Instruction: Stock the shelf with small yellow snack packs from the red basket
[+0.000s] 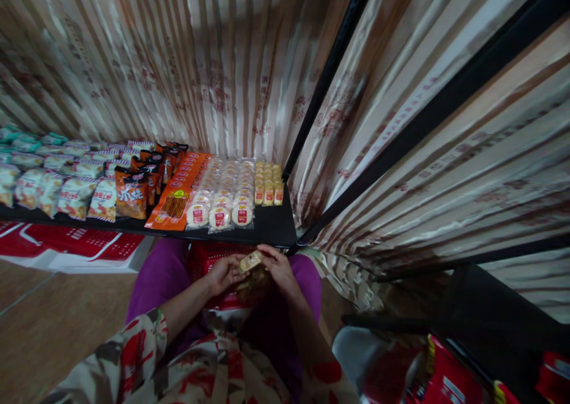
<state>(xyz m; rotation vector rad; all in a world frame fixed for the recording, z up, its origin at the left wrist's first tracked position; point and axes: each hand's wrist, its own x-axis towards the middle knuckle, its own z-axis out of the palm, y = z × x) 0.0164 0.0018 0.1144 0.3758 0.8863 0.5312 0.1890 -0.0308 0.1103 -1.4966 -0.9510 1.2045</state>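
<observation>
Between my left hand and my right hand is a small pale-yellow snack pack, gripped by the fingers of both at its two ends. Its printing is too blurred to read. Below the hands, between my knees, stands a red basket with more yellowish packs in it, partly hidden by my hands. Just beyond, on the black shelf, small yellow packs with red labels stand in rows at the right end.
Left of those are round white wrapped cakes, an orange flat packet, orange-black bags and white snack bags. A black post rises at the shelf's corner, before a striped curtain. Red packages lie lower right.
</observation>
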